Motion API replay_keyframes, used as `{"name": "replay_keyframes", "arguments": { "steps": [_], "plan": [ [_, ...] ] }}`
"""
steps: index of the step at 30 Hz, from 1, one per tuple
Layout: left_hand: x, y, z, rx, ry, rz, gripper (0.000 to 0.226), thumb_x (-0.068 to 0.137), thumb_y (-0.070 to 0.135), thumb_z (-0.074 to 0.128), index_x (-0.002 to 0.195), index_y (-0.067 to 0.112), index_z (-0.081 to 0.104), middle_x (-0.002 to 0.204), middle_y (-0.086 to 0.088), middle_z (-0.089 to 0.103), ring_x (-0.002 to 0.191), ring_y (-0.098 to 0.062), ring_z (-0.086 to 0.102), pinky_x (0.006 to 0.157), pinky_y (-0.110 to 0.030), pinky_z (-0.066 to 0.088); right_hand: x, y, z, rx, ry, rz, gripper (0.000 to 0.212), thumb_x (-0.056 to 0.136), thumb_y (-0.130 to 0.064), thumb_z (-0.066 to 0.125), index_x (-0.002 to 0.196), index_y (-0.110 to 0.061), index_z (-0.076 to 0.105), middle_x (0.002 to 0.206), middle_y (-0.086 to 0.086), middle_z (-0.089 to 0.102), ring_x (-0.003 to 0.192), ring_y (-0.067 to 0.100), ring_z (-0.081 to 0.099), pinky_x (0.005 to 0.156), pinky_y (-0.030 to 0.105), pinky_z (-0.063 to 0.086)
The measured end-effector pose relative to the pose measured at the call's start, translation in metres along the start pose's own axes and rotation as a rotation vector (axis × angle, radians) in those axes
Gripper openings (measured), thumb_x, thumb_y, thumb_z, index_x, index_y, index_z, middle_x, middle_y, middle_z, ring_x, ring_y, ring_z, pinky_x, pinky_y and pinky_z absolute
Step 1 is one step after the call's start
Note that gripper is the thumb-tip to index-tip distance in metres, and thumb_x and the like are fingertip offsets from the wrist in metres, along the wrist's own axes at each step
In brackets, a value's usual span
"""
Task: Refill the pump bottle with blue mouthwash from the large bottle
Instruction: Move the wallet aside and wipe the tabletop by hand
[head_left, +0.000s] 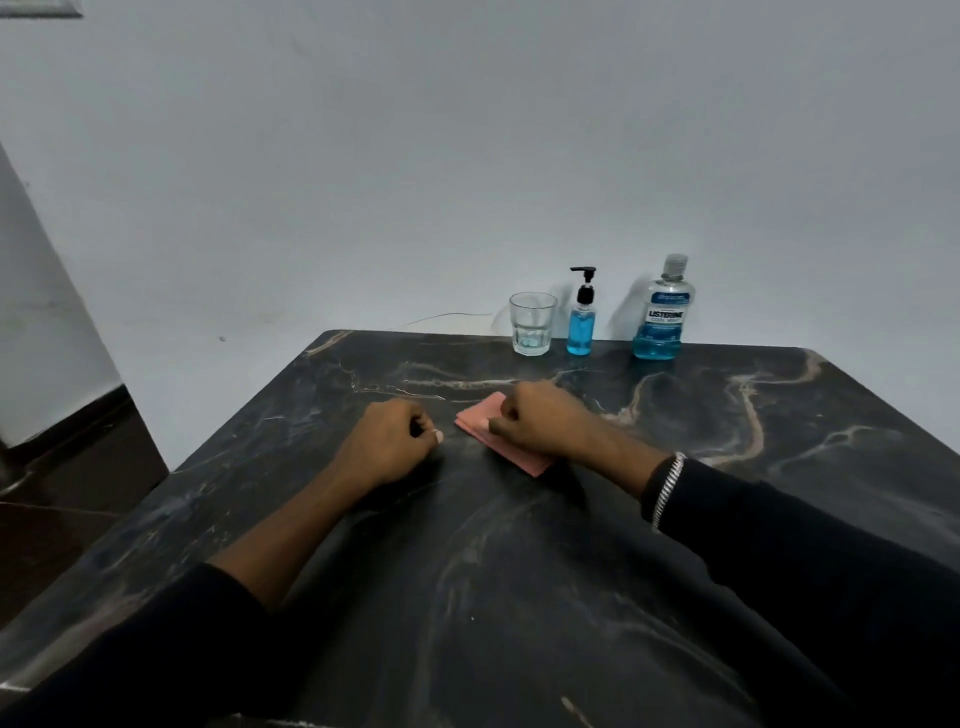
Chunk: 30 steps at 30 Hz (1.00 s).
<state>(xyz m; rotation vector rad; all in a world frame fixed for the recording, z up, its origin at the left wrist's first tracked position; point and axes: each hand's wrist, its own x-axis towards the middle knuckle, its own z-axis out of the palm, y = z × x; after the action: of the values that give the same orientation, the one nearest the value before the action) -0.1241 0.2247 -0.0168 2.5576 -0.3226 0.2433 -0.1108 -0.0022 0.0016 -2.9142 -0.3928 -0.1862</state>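
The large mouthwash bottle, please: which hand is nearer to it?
Right. The right hand sits in front of the large mouthwash bottle, slightly left; the left hand lies farther left.

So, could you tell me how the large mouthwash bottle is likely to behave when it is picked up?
The large bottle probably feels light for its size: blue liquid shows only near its base. Tall with a narrow capped neck, it may tip if nudged high up. Its clear plastic looks smooth, so perhaps slightly slippery.
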Motion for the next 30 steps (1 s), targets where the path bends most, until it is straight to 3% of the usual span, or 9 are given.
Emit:
{"name": "replay_keyframes", "arguments": {
  "steps": [5,8,10,13,15,19,22,26,30],
  "plan": [
    [-0.030,0.021,0.007,-0.007,0.008,0.067,0.016,0.093,0.033,0.074,0.093,0.017,0.078,0.093,0.005,0.072,0.083,-0.009,0.063,0.075,-0.027,0.045,-0.088,0.023,-0.008,-0.077,0.042,-0.027,0.046,0.087,-0.043,0.061,0.056,-0.013,0.046,0.052,-0.001,0.048,0.053,0.019,0.050,0.053,0.027,0.031],
    [-0.046,0.026,0.006,-0.005,0.006,0.096,0.018,0.093,0.033,0.074,0.098,0.017,0.078,0.098,0.003,0.070,0.089,-0.013,0.064,0.081,-0.032,0.049,-0.126,0.041,-0.013,-0.103,0.040,0.004,0.039,0.089,-0.044,0.061,0.064,-0.018,0.048,0.064,-0.004,0.054,0.066,0.020,0.056,0.055,0.029,0.033],
    [-0.054,0.023,0.005,0.012,0.009,0.095,0.020,0.093,0.035,0.074,0.102,0.018,0.077,0.103,0.001,0.070,0.097,-0.019,0.065,0.088,-0.035,0.051,-0.146,0.050,-0.013,-0.071,0.051,-0.020,0.014,0.092,-0.041,0.058,0.090,-0.027,0.059,0.092,-0.009,0.057,0.092,0.016,0.058,0.071,0.029,0.042],
    [-0.063,0.016,0.003,0.048,-0.002,0.083,0.026,0.094,0.038,0.073,0.112,0.018,0.075,0.110,-0.001,0.068,0.104,-0.021,0.064,0.093,-0.036,0.050,-0.161,0.055,-0.007,-0.035,-0.070,-0.074,0.042,0.102,-0.037,0.044,0.144,-0.035,0.043,0.147,-0.007,0.039,0.135,0.014,0.034,0.104,0.045,0.035],
    [-0.066,0.012,0.004,0.056,-0.011,0.084,0.029,0.096,0.036,0.071,0.117,0.016,0.073,0.116,-0.002,0.067,0.108,-0.022,0.064,0.097,-0.037,0.049,-0.159,0.050,-0.006,-0.008,-0.166,-0.073,0.054,0.106,-0.046,0.031,0.158,-0.034,0.023,0.166,-0.009,0.018,0.151,0.013,0.015,0.115,0.053,0.022],
    [-0.069,0.006,0.005,0.039,-0.009,0.103,0.030,0.098,0.032,0.068,0.122,0.015,0.071,0.124,-0.001,0.066,0.114,-0.021,0.063,0.100,-0.037,0.049,-0.151,0.045,0.003,-0.103,-0.202,-0.070,0.070,0.101,-0.065,0.013,0.161,-0.031,0.004,0.169,-0.008,0.003,0.155,0.011,0.001,0.120,0.048,0.011],
    [-0.071,0.004,0.007,0.017,0.000,0.113,0.030,0.098,0.032,0.068,0.123,0.014,0.071,0.126,0.000,0.065,0.116,-0.020,0.063,0.101,-0.036,0.049,-0.149,0.064,0.005,-0.116,-0.190,-0.029,0.067,0.102,-0.062,0.012,0.161,-0.032,0.004,0.169,-0.008,0.002,0.155,0.011,0.001,0.121,0.048,0.010],
    [-0.071,0.002,0.006,0.003,-0.023,0.123,0.031,0.100,0.032,0.065,0.125,0.014,0.071,0.131,0.000,0.064,0.121,-0.019,0.062,0.104,-0.035,0.048,-0.125,0.104,-0.001,-0.149,-0.189,0.202,0.071,0.101,-0.064,0.010,0.161,-0.028,0.003,0.169,-0.002,0.002,0.156,0.019,0.003,0.121,0.053,0.009],
    [-0.069,-0.001,0.006,-0.035,-0.021,0.116,0.028,0.102,0.029,0.062,0.124,0.014,0.073,0.131,0.000,0.064,0.122,-0.017,0.061,0.102,-0.027,0.042,-0.076,0.086,0.008,-0.112,-0.172,0.305,0.078,0.100,-0.066,0.013,0.161,-0.019,0.008,0.169,0.007,0.004,0.156,0.028,0.004,0.121,0.056,0.008]
  ]
}}
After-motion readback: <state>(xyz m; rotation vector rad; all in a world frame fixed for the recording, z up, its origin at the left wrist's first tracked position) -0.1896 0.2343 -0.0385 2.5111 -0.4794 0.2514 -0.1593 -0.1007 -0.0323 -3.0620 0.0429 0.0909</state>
